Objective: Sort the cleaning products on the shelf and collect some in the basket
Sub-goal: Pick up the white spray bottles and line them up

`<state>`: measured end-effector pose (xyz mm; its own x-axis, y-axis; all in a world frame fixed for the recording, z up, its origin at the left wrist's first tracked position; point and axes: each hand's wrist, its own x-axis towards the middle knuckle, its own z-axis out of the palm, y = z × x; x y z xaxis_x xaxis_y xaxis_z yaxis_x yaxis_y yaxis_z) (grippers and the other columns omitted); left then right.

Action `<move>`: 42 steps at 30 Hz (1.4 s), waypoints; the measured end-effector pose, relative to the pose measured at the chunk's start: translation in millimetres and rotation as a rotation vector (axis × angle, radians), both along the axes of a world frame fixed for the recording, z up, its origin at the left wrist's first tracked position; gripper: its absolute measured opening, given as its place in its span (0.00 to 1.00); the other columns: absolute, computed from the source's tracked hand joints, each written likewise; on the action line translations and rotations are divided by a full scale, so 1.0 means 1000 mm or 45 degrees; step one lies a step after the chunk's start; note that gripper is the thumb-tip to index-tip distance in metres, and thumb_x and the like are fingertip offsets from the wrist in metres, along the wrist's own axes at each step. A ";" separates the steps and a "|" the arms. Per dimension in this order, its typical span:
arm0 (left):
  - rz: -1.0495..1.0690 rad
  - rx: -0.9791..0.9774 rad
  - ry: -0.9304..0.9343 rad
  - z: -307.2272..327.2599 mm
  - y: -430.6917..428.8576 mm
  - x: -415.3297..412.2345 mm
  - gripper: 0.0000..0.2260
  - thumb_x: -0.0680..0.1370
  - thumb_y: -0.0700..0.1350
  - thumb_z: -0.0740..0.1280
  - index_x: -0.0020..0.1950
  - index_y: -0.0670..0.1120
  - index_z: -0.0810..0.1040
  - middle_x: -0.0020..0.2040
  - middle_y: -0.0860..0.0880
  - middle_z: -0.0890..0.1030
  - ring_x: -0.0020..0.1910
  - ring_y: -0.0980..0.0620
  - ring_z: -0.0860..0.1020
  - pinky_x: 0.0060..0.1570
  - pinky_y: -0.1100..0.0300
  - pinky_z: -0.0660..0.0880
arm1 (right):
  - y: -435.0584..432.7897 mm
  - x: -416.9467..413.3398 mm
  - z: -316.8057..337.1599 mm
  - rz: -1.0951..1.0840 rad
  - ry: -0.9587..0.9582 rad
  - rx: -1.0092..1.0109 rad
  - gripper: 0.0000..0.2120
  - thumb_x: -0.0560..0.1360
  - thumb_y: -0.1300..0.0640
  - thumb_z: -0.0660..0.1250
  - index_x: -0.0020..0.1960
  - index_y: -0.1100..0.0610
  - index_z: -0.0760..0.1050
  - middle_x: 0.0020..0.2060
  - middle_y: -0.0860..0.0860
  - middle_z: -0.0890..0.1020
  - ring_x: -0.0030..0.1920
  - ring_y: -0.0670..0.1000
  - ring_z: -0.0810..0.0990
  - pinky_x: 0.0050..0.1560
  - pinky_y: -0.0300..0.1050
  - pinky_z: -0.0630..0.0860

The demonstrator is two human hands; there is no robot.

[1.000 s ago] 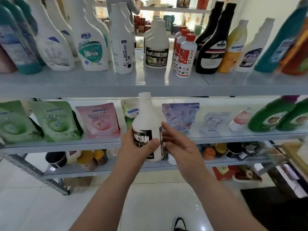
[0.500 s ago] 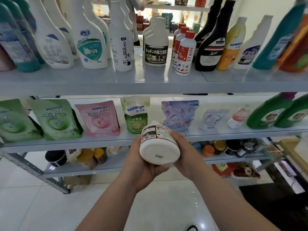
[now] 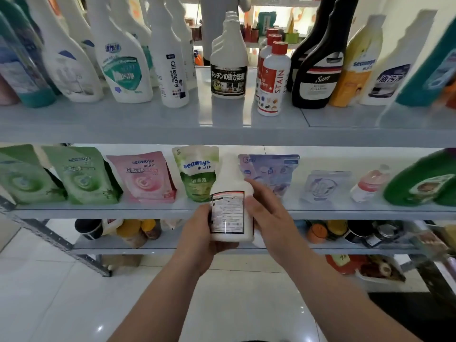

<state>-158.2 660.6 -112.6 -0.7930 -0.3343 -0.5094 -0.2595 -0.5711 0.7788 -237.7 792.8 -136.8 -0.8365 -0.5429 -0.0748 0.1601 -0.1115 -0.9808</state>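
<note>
I hold a white bottle [image 3: 232,211] upright in front of the middle shelf [image 3: 345,213], its back label with small print facing me. My left hand [image 3: 197,233] grips the bottle's lower left side and base. My right hand [image 3: 269,213] rests against its right side with the fingers stretched along it. A matching white bottle with a black label [image 3: 229,67] stands on the top shelf [image 3: 148,124] among spray bottles. No basket is in view.
Top shelf: white spray bottles [image 3: 123,60], a red-capped STAIN bottle [image 3: 272,80], black Sam bottles [image 3: 318,70]. Middle shelf: green pouches [image 3: 84,178], a pink pouch [image 3: 145,176] and a lilac pouch [image 3: 274,171], plus green bottles [image 3: 424,181]. Jars [image 3: 320,233] fill the lower shelf above a white tiled floor [image 3: 49,292].
The bottle stood upright showing its black front label, then tipped with its base toward me, and is upright again with the back label facing me. Both hands stayed on it.
</note>
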 end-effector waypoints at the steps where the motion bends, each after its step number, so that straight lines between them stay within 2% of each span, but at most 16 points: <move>1: 0.003 0.141 0.029 0.000 0.002 -0.001 0.12 0.82 0.48 0.60 0.49 0.45 0.82 0.39 0.44 0.85 0.33 0.46 0.83 0.26 0.58 0.78 | 0.002 -0.006 0.000 0.014 -0.026 -0.039 0.24 0.72 0.38 0.71 0.67 0.38 0.77 0.64 0.46 0.82 0.62 0.49 0.83 0.53 0.48 0.83; 3: -0.072 0.504 0.079 0.002 0.008 -0.005 0.11 0.74 0.47 0.68 0.51 0.43 0.85 0.42 0.42 0.83 0.36 0.44 0.82 0.20 0.62 0.74 | 0.005 -0.019 0.002 0.066 -0.140 -0.076 0.29 0.70 0.37 0.71 0.70 0.42 0.75 0.67 0.50 0.80 0.65 0.53 0.81 0.54 0.49 0.81; 6: -0.322 0.666 0.178 0.006 0.018 -0.009 0.19 0.64 0.49 0.72 0.50 0.40 0.87 0.48 0.39 0.82 0.36 0.38 0.84 0.18 0.59 0.75 | 0.006 -0.031 0.002 0.252 -0.345 -0.128 0.37 0.67 0.41 0.74 0.72 0.52 0.71 0.60 0.54 0.84 0.58 0.55 0.85 0.49 0.50 0.83; 8: -0.428 0.565 0.170 0.004 0.020 -0.015 0.20 0.69 0.54 0.69 0.51 0.41 0.87 0.50 0.37 0.83 0.39 0.36 0.85 0.22 0.57 0.79 | 0.008 -0.035 0.002 0.304 -0.410 -0.178 0.37 0.64 0.43 0.78 0.69 0.54 0.73 0.54 0.55 0.86 0.52 0.55 0.86 0.47 0.51 0.83; 12: -0.353 0.281 0.079 0.000 0.011 -0.027 0.27 0.84 0.62 0.54 0.61 0.44 0.84 0.59 0.36 0.83 0.51 0.33 0.84 0.35 0.48 0.84 | 0.010 -0.045 0.000 0.112 -0.336 -0.186 0.37 0.62 0.48 0.81 0.68 0.50 0.72 0.56 0.57 0.85 0.54 0.61 0.86 0.49 0.57 0.83; 17: -0.242 0.092 0.070 -0.001 0.005 -0.029 0.23 0.86 0.59 0.54 0.65 0.46 0.80 0.57 0.38 0.85 0.52 0.37 0.85 0.39 0.46 0.83 | 0.001 -0.044 -0.003 0.083 -0.348 -0.210 0.38 0.66 0.49 0.80 0.72 0.44 0.70 0.59 0.54 0.85 0.57 0.60 0.86 0.48 0.57 0.84; 21: -0.107 0.044 -0.032 -0.007 -0.002 -0.026 0.22 0.85 0.58 0.56 0.65 0.45 0.80 0.55 0.40 0.86 0.49 0.39 0.86 0.36 0.47 0.83 | -0.004 -0.046 -0.002 0.110 -0.442 -0.326 0.29 0.75 0.54 0.69 0.76 0.46 0.69 0.65 0.55 0.82 0.61 0.57 0.84 0.52 0.55 0.83; 25: -0.242 -0.138 0.084 -0.015 -0.013 -0.013 0.26 0.74 0.60 0.73 0.67 0.49 0.77 0.57 0.44 0.86 0.55 0.42 0.85 0.44 0.48 0.83 | -0.009 -0.036 -0.001 0.133 -0.261 -0.203 0.28 0.71 0.49 0.73 0.70 0.39 0.74 0.62 0.49 0.84 0.60 0.54 0.84 0.53 0.51 0.83; 27: -0.311 -0.449 0.172 -0.017 -0.018 -0.005 0.32 0.64 0.58 0.81 0.65 0.53 0.77 0.54 0.52 0.87 0.52 0.51 0.86 0.45 0.57 0.82 | -0.013 -0.027 0.002 0.099 -0.165 -0.058 0.22 0.68 0.41 0.72 0.62 0.34 0.78 0.59 0.47 0.84 0.57 0.52 0.85 0.49 0.49 0.83; 29: -0.346 -0.895 0.118 -0.016 -0.022 0.003 0.33 0.57 0.62 0.79 0.60 0.60 0.75 0.51 0.64 0.84 0.49 0.62 0.84 0.43 0.67 0.79 | -0.015 -0.017 0.008 0.044 -0.018 0.163 0.17 0.65 0.29 0.68 0.54 0.27 0.77 0.56 0.46 0.83 0.52 0.45 0.85 0.42 0.43 0.83; 31: -0.314 -1.148 0.087 -0.016 -0.025 0.012 0.32 0.55 0.66 0.78 0.56 0.64 0.73 0.49 0.69 0.81 0.45 0.67 0.80 0.36 0.71 0.77 | -0.014 -0.013 0.016 -0.021 0.130 0.277 0.14 0.65 0.26 0.64 0.49 0.25 0.76 0.51 0.37 0.81 0.44 0.35 0.82 0.38 0.35 0.79; 33: -0.274 -1.268 0.086 -0.021 -0.027 0.021 0.31 0.55 0.67 0.78 0.54 0.65 0.71 0.48 0.65 0.80 0.45 0.66 0.79 0.35 0.68 0.78 | -0.012 -0.012 0.025 -0.082 0.392 0.353 0.12 0.68 0.28 0.61 0.47 0.31 0.76 0.45 0.33 0.80 0.43 0.33 0.78 0.38 0.29 0.74; 34: -0.272 -1.354 0.069 -0.023 -0.029 0.025 0.32 0.56 0.67 0.79 0.54 0.65 0.70 0.48 0.64 0.80 0.46 0.65 0.79 0.38 0.66 0.79 | -0.012 -0.012 0.030 -0.113 0.573 0.429 0.14 0.71 0.30 0.60 0.46 0.38 0.76 0.43 0.37 0.79 0.42 0.36 0.77 0.38 0.29 0.72; 37: -0.296 -1.612 0.039 -0.028 -0.038 0.040 0.34 0.59 0.62 0.81 0.60 0.62 0.69 0.53 0.62 0.76 0.50 0.60 0.76 0.47 0.57 0.79 | -0.014 -0.010 0.040 -0.101 1.105 0.803 0.18 0.78 0.37 0.54 0.39 0.48 0.69 0.34 0.47 0.74 0.37 0.45 0.73 0.34 0.40 0.65; 40: -0.286 -1.785 0.039 -0.030 -0.048 0.056 0.34 0.61 0.63 0.80 0.62 0.59 0.69 0.53 0.61 0.74 0.51 0.56 0.74 0.42 0.62 0.73 | -0.022 0.001 0.047 0.038 1.314 1.223 0.20 0.81 0.42 0.47 0.41 0.52 0.70 0.31 0.46 0.71 0.34 0.49 0.71 0.30 0.45 0.59; 42: -0.319 -1.803 0.046 -0.030 -0.056 0.067 0.33 0.61 0.65 0.78 0.62 0.60 0.69 0.52 0.62 0.73 0.49 0.57 0.73 0.41 0.66 0.70 | -0.028 0.008 0.050 0.114 1.338 1.342 0.17 0.84 0.48 0.48 0.42 0.52 0.68 0.31 0.46 0.69 0.34 0.52 0.70 0.29 0.45 0.59</move>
<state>-90.9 604.1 -143.1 -0.9107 -0.3856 0.1482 -0.2038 0.7315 0.6507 -229.8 764.6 -86.5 -0.7233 -0.6752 0.1447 -0.6853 0.6762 -0.2706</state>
